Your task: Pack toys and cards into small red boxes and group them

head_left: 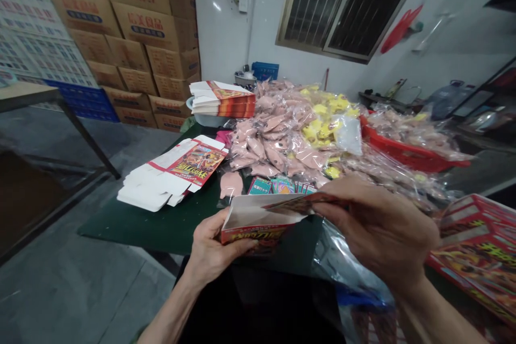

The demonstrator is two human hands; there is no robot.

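My left hand point(213, 250) is closed around a red printed cardboard box point(258, 234), thumb on its front. The box's white inside shows at its open top. My right hand point(374, 231) pinches a thin reddish-brown flat piece point(292, 203) at the box's mouth. Whether that is a flap or a separate packet I cannot tell. Just behind the box lie several colourful cards point(282, 186) and a pink animal-shaped piece point(231, 185) in clear wrap. Below my right hand, a clear plastic bag point(342, 258) hangs near the table edge.
Flattened boxes point(173, 172) lie on the green table point(108, 226), with a stack of more cartons point(223, 99) behind. Wrapped pink pieces point(270, 129) and yellow pieces point(326, 123) form a heap. A red basket point(403, 153) stands behind right; printed boxes point(479, 247) are at right.
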